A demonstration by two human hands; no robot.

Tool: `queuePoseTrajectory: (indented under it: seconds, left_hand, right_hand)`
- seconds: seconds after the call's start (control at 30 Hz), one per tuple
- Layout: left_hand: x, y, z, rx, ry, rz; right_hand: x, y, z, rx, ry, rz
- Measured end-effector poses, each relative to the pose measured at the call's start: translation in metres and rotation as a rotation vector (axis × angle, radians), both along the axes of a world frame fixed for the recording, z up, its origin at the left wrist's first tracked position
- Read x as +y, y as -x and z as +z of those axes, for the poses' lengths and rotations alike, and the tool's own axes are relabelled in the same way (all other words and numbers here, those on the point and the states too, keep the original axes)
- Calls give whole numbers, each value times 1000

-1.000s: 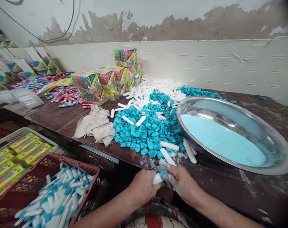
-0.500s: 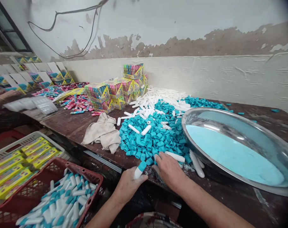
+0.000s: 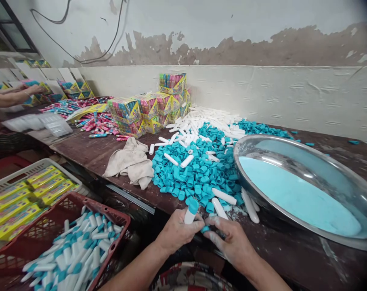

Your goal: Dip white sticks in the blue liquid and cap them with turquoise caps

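My left hand [image 3: 179, 231] is closed around a white plastic tube with a teal cap [image 3: 191, 210], cap end up. Close beside it, my right hand [image 3: 231, 238] pinches a loose teal cap [image 3: 205, 229] between thumb and fingers, almost touching the left fingertips. Just beyond both hands spreads a heap of teal caps [image 3: 186, 178] on the dark table. Several white tubes lie near its front edge, one white tube [image 3: 219, 208] right above my right hand.
A steel basin [image 3: 292, 157] of pale blue powder stands right. A red crate [image 3: 116, 218] of capped tubes sits lower left, beside a pale crate [image 3: 77, 188] of yellow boxes. A rag [image 3: 128, 161] and packed display boxes [image 3: 147, 109] lie further back. Another person's hands [image 3: 28, 91] work far left.
My right hand has drawn back from the cap heap toward my left hand, now with a cap. My left hand moved right with its tube. The other person's arms moved up and right.
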State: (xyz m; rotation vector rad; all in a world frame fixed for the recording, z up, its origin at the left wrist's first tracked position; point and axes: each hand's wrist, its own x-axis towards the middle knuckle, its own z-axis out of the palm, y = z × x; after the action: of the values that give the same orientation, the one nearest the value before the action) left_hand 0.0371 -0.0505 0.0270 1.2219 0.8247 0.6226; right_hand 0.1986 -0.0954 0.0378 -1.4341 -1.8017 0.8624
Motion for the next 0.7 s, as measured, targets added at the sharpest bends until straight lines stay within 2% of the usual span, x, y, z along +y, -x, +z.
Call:
queuePoseTrajectory:
  seconds: [0.07, 0.13, 0.2, 0.27, 0.33, 0.47, 0.7]
  left_hand:
    - [0, 2, 2, 90, -126, -1]
    - [-1, 5, 4, 205, -269, 39]
    - [-2, 7, 3, 338, -388, 48]
    - [-5, 8, -1, 478, -462, -3]
    - [-9, 7, -6, 593, -505, -75]
    - [-16, 5, -9, 694, -567, -140]
    - [-15, 4, -1, 613, -588, -259]
  right_hand:
    - [-2, -3, 2, 14, -30, -1]
    - [-3, -10, 4, 106, -41, -90]
    - [-4, -18, 6, 245, 47, -182]
    - [-4, -23, 7, 376, 191, -218]
    - [-5, -24, 8, 448, 284, -200]
    - [-7, -19, 10, 421, 329, -109]
    - [-6, -14, 17, 327, 406, 89]
